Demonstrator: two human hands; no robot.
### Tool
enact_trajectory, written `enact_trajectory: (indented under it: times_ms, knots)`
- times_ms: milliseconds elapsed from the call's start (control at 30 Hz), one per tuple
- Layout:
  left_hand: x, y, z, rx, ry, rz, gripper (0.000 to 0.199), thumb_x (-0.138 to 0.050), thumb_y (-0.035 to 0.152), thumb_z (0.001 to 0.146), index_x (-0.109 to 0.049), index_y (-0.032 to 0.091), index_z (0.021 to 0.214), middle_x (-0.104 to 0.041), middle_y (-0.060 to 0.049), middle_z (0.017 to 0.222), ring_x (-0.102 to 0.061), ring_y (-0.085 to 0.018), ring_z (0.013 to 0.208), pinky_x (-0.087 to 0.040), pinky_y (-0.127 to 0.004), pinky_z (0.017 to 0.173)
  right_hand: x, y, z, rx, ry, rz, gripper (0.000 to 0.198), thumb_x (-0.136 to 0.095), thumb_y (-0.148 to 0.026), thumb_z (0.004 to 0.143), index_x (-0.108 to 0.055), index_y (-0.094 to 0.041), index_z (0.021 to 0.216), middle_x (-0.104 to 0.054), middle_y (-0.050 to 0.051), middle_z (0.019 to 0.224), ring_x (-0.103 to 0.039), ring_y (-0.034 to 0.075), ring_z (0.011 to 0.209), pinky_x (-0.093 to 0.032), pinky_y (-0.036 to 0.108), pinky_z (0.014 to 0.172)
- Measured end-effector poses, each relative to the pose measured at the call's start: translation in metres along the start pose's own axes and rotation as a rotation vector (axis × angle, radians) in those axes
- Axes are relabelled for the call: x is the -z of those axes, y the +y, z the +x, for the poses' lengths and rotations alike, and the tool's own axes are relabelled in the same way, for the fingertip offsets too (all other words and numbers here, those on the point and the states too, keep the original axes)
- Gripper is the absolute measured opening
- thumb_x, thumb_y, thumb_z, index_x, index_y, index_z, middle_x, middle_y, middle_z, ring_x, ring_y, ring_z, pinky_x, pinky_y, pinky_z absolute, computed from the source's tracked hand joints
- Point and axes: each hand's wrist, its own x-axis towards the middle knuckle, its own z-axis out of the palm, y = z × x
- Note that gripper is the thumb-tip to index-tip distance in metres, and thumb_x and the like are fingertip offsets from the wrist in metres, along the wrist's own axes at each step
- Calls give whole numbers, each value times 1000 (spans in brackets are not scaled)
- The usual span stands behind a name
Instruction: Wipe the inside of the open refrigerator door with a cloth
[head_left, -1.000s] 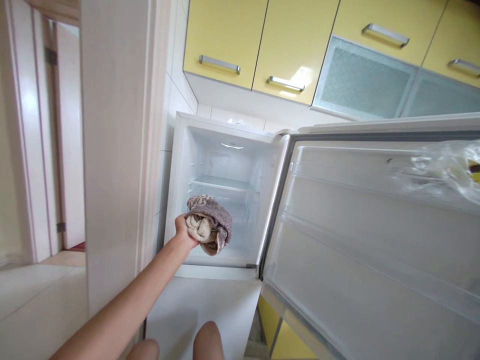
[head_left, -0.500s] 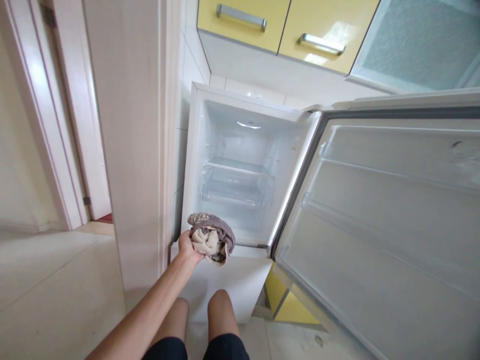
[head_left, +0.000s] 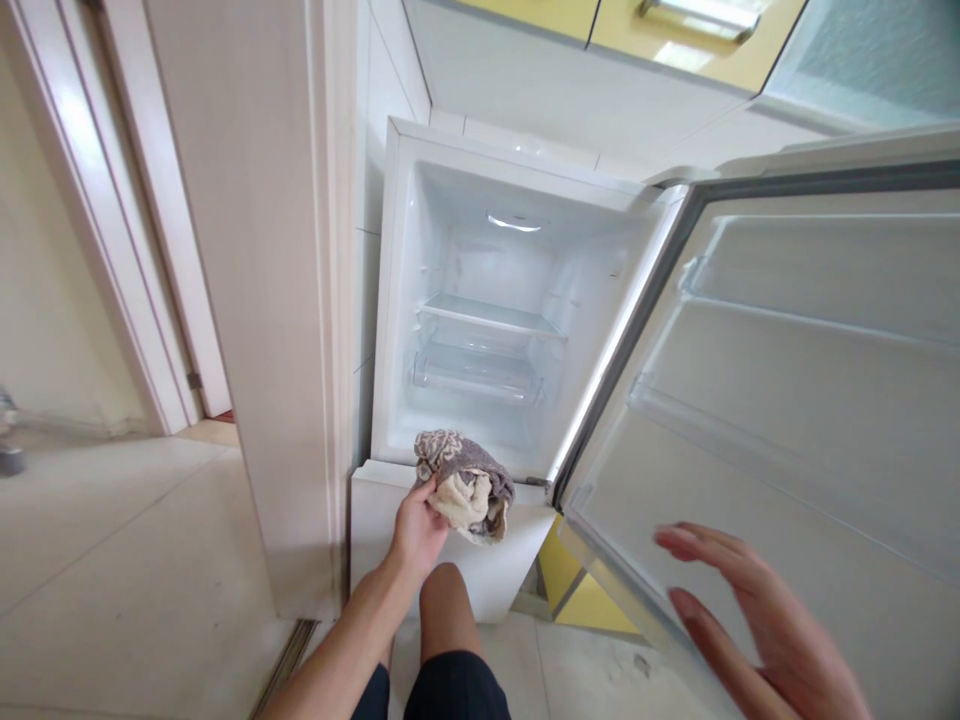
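My left hand (head_left: 421,528) is closed on a bunched-up cloth (head_left: 469,490), grey-brown outside with a pale patterned inner side. It holds the cloth in front of the lower edge of the open fridge compartment (head_left: 390,300). At the lower right, my right hand (head_left: 765,620) is raised with thumb and fingers apart and nothing between them. It is slightly blurred, in front of the swung-open fridge door (head_left: 795,400). Inside the compartment are a glass shelf (head_left: 491,315) and a clear drawer (head_left: 476,375).
Yellow cabinets (head_left: 705,45) hang above the fridge. A pale door frame (head_left: 255,300) stands close on the left. The open door spans the right side, with yellow lower cabinets (head_left: 592,600) behind its bottom edge. Pale tiles (head_left: 142,560) cover the floor.
My right hand has come into view from the lower right. My left hand and the cloth have shifted right. The view has moved closer to the fridge.
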Motion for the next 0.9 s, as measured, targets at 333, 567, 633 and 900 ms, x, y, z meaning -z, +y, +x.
enact_trajectory:
  times_ms: [333,567,633,900]
  knots:
    - [26,-29,0,-231,-117,130,41,-91,19,62,-71,22,98,-80,-4,102,-77,-23,93,-61,-28,76,-195,-12,18,-379,-381,472,89,-72,-64,85,-42,-29,161,-25,11,174,-26,36,160,-40,58,122]
    - [44,-25,11,-233,-59,223,62,-89,14,52,-75,28,111,-80,-2,117,-72,-25,114,-57,-28,93,-271,-16,32,-383,-240,599,96,-81,-63,76,-48,-20,156,-44,17,162,-39,37,152,-32,56,127]
    - [47,-19,17,-238,-109,193,55,-88,22,57,-76,27,110,-80,-4,119,-70,-28,119,-56,-32,97,-277,-17,40,-353,-221,628,80,-78,-59,80,-57,-23,148,-57,14,151,-52,35,141,-37,56,124]
    - [48,2,44,-248,-224,173,43,-86,55,66,-79,26,98,-78,-10,120,-58,-36,136,-49,-45,111,-306,-3,61,-348,-319,715,86,-89,-52,67,-61,-23,143,-69,11,135,-64,34,124,-51,50,111]
